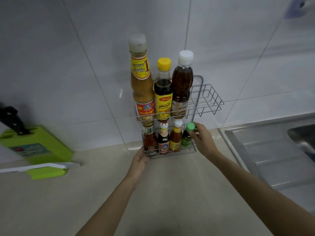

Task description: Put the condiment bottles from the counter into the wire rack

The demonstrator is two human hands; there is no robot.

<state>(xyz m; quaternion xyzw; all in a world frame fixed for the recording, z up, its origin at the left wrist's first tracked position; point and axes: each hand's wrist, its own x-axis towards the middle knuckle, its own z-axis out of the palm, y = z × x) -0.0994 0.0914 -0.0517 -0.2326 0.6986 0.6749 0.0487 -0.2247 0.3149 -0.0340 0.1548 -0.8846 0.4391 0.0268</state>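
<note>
A grey two-tier wire rack [207, 97] stands on the counter against the tiled wall. Its upper tier holds three tall bottles: a tan sauce bottle [142, 86], a dark one with a yellow cap [163, 92] and a brown one with a white cap [182, 87]. The upper tier's right end is bare. The lower tier holds several small bottles, with a green-capped bottle [187, 136] at its right end. My right hand [202, 139] grips that bottle near the cap. My left hand [140, 159] touches the rack's lower left corner, fingers on the wire.
A green knife block [35, 149] with a black-handled knife [12, 120] stands at the left, a white strip [39, 166] lying before it. A steel sink [276, 150] with a drainboard lies to the right. Beige counter [162, 193] stretches in front of the rack.
</note>
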